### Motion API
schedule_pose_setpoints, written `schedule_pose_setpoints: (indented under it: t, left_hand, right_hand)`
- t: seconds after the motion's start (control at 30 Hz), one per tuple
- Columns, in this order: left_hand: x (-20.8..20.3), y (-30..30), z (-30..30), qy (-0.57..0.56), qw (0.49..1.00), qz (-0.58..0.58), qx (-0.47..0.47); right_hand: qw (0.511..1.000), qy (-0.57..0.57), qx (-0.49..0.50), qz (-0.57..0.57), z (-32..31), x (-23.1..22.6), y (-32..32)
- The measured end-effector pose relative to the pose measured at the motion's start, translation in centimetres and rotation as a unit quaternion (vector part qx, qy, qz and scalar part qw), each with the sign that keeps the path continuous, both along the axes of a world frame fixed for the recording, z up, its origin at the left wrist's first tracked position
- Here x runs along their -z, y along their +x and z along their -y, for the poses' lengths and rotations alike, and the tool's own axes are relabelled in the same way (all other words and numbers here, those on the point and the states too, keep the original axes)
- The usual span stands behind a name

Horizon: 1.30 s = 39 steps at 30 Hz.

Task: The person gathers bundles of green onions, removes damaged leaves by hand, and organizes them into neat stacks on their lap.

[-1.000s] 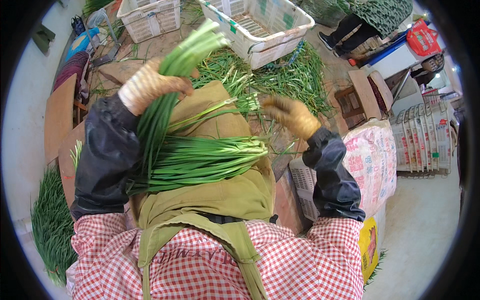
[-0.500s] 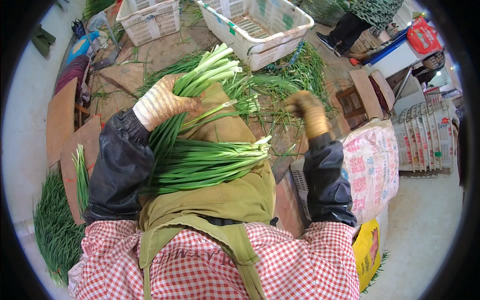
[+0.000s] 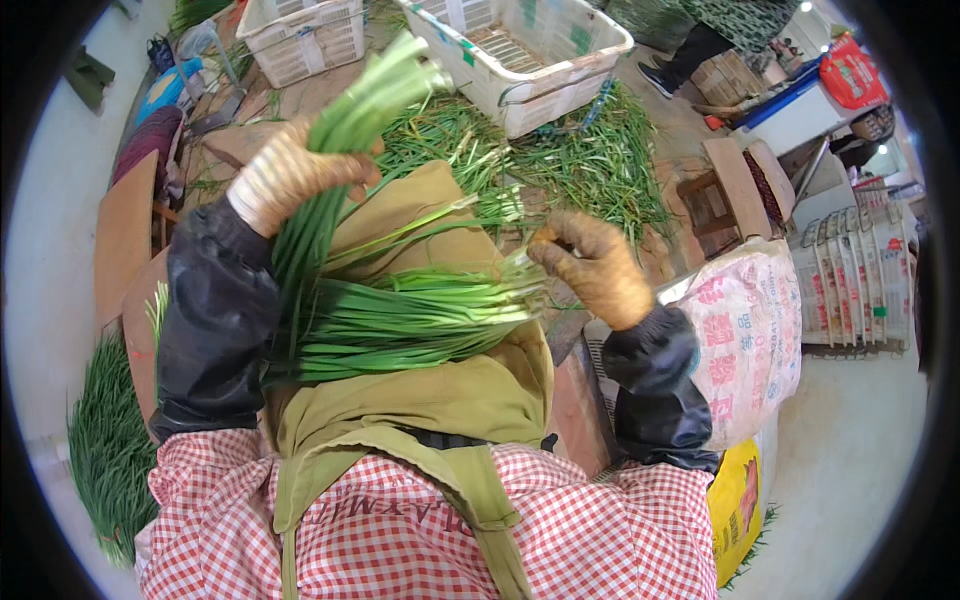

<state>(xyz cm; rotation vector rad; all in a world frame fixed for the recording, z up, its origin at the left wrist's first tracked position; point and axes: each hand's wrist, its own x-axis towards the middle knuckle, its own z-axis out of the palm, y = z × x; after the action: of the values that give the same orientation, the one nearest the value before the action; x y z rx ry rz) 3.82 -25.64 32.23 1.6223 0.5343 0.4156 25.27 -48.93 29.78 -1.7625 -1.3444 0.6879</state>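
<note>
My left hand (image 3: 295, 172), in a striped, soiled work glove, is closed around an upright bunch of garlic chives (image 3: 372, 92), pale ends up and green leaves hanging down past my wrist. Across the olive apron (image 3: 400, 405) on my lap lies a loose heap of garlic chives (image 3: 410, 318), pale ends pointing right. At those ends is my gloved right hand (image 3: 597, 268), its thumb and fingers pinched on the tips of the stalks. A few thinner, yellowish stalks (image 3: 425, 222) lie apart on the apron, just beyond the heap.
Loose leaves and trimmings (image 3: 590, 165) cover the floor ahead. Two white plastic crates (image 3: 555, 95) (image 3: 305, 45) stand beyond. A printed woven sack (image 3: 745, 340) is at my right, a wooden stool (image 3: 735, 190) farther off. More chives (image 3: 110, 450) lie at left. A person's legs (image 3: 690, 60) show far right.
My left hand has moved left and raised its bunch. My right hand has come down and inward from the right to the pale ends of the heap on my lap.
</note>
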Motion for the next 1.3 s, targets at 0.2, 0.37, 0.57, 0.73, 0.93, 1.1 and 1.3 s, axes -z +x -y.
schedule_pose_setpoints:
  t: [0.2,0.37,0.57,0.73,0.93,1.1,1.3]
  left_hand:
    - [-1.9,-3.1,-2.2,-0.047,0.998,0.047,-0.024]
    - [-1.3,-2.8,-2.1,-0.06,0.997,0.024,-0.031]
    - [-0.3,-3.3,-3.4,-0.058,0.998,0.013,-0.009]
    - [-0.3,-1.7,-2.8,-0.026,0.999,-0.036,-0.02]
    - [-1.9,-3.7,-2.7,-0.043,0.999,-0.021,-0.002]
    - [-2.0,-2.7,-1.9,-0.031,0.99,0.045,0.128]
    - [-0.8,0.5,2.0,-0.05,0.969,0.041,0.237]
  right_hand:
    - [0.977,0.073,0.171,-0.102,-2.2,1.3,6.5]
    - [0.648,0.402,0.452,-0.462,5.7,4.4,25.0]
    - [0.986,0.062,0.14,-0.063,1.1,6.5,8.5]
    - [0.962,-0.024,-0.095,0.256,-0.8,5.8,3.1]
    - [0.97,0.06,-0.076,0.225,-1.4,-0.1,1.3]
    - [0.995,0.09,-0.046,0.012,-4.0,-1.0,0.9]
    - [0.983,0.177,-0.042,-0.027,-8.3,-5.4,-1.4]
